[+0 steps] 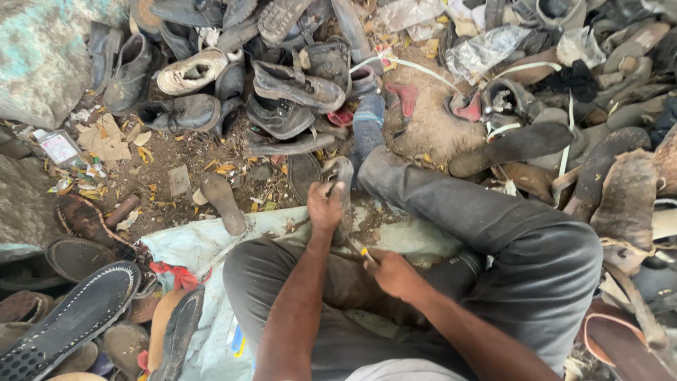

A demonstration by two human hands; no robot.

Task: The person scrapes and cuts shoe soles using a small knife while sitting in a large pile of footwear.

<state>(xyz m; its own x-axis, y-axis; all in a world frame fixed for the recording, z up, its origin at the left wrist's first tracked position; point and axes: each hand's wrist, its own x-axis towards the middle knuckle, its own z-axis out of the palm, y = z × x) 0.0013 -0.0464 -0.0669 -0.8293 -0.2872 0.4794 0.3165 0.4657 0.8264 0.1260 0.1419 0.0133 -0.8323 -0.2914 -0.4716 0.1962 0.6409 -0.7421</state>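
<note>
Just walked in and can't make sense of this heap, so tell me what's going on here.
A person sits on the ground on a pale sheet, one leg stretched out, surrounded by piles of worn shoes and loose soles. The left hand grips a worn shoe sole standing on edge in front of the knees. The right hand holds a thin tool with a yellow handle, its tip pointed at the sole's lower edge. More soles, including a black perforated one, lie at the left.

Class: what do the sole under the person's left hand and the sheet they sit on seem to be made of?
The sole, pressed by the left hand: probably rubber, matte grey, worn and dirty. The sheet: likely woven plastic sacking, pale blue-white, creased and soiled.
</note>
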